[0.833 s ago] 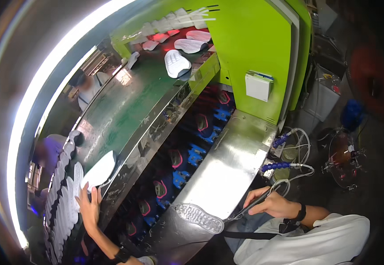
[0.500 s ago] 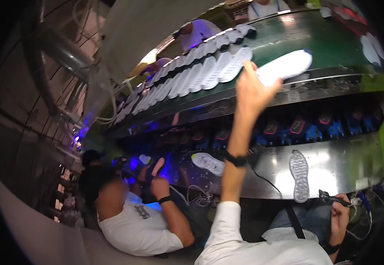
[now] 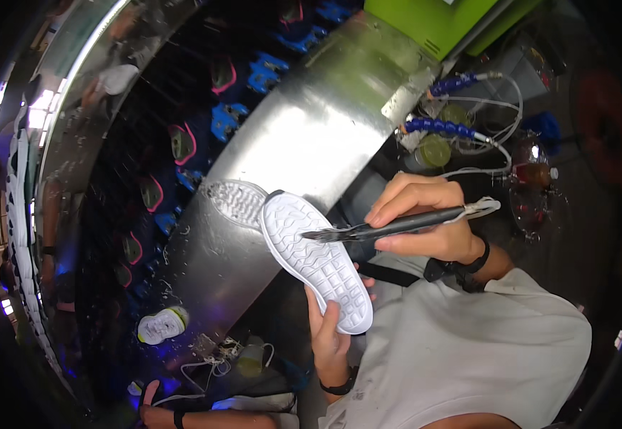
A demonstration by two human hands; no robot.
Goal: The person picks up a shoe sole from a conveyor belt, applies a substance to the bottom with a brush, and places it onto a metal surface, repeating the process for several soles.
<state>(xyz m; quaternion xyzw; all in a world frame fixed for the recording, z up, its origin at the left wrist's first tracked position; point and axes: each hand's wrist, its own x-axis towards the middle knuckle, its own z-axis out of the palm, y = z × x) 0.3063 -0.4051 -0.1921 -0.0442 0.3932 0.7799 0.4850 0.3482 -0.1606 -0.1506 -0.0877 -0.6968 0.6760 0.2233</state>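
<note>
My left hand grips the lower end of a white shoe sole from below, its fingers wrapped around the edge. The tread faces up, and the sole is tilted in front of my body. A black brush is pinched in the fingers of my right hand. Its bristle end meets the middle of the tread, and a pale cord or wire shows at its rear end. Behind the held sole, a greyer sole with a similar tread lies on the metal bench, partly covered.
A white shoe sole with a yellow-green end lies farther left on the bench. Pink-edged dark shoe parts in blue holders line a dark recess beyond. Blue segmented hoses and jars stand at the right; a co-worker's arm is at bottom left.
My left hand has come back from the green belt with a white sole to in front of my body. My right hand has brought the brush up onto the sole. The view has turned.
</note>
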